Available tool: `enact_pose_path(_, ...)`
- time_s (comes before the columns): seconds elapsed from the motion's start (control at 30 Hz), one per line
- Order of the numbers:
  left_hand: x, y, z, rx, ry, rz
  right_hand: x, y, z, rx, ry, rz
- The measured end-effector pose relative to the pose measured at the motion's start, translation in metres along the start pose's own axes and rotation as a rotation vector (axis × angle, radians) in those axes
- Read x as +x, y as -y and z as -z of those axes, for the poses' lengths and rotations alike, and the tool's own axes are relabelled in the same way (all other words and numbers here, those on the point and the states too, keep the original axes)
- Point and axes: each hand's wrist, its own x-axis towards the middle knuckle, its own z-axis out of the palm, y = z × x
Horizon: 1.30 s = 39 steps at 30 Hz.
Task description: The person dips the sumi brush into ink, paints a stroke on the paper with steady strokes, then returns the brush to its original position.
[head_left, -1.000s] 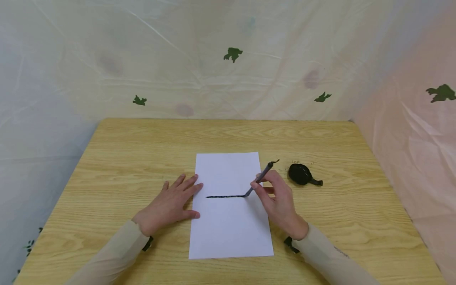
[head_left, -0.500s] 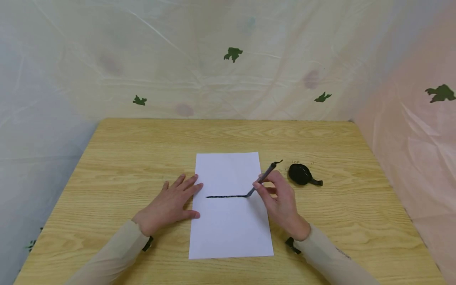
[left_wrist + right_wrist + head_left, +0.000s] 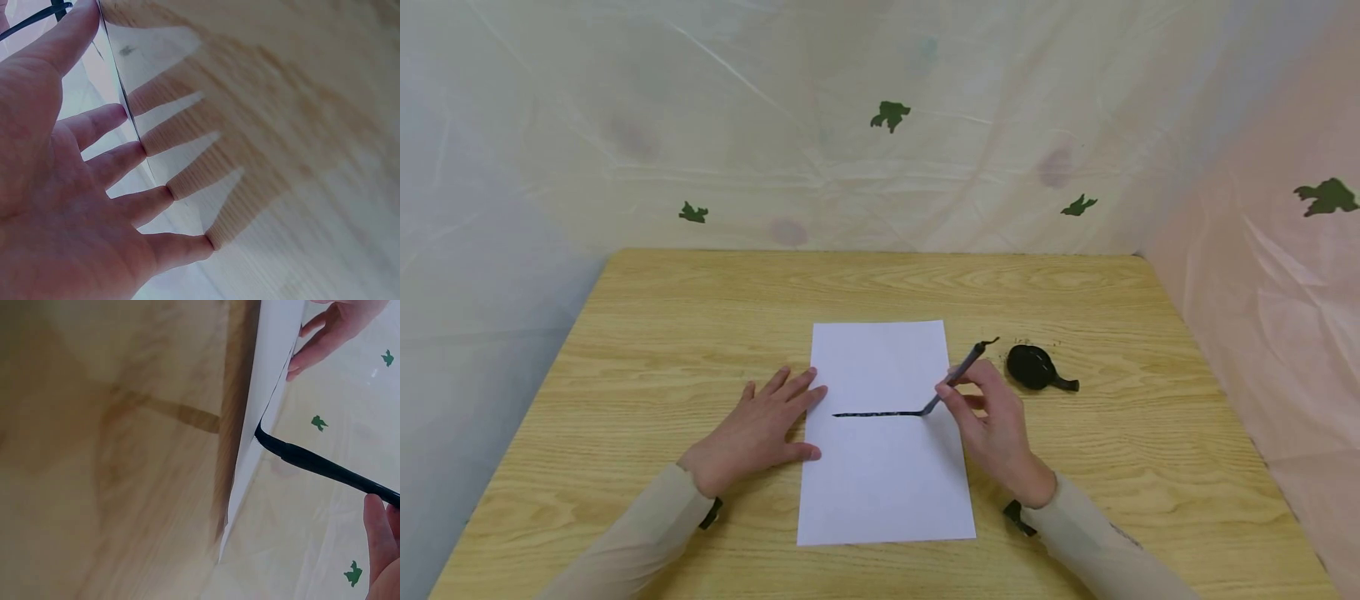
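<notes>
Brush, dark and slim, is pinched in the fingers of the right hand in the head view. Its tip touches the white paper at the right end of a black horizontal stroke, near the paper's right edge. The handle slants up and away to the right of the paper, so its long axis runs from the tip back towards a black ink dish just right of the paper on the wooden table. The left hand lies flat with fingers spread, fingertips on the paper's left edge, well apart from the brush.

Left wrist view: the left hand shows straight, parted fingers pressing at the paper edge.

Right wrist view: the brush meets the paper with its bent tip; a fingertip of the right hand rests on the handle, and the far hand holds the paper's opposite edge.
</notes>
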Motion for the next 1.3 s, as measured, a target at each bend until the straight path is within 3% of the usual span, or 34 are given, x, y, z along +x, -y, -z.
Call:
enact_pose_path(0.87, -0.001, 0.001, 0.000, -0.005, -0.006, -0.007, 0.001, 0.001, 0.008, 0.005, 0.004, 0.009)
enact_pose_path(1.3, 0.000, 0.002, 0.000, 0.000, -0.010, -0.010, -0.001, 0.000, 0.012, -0.025, 0.019, -0.054)
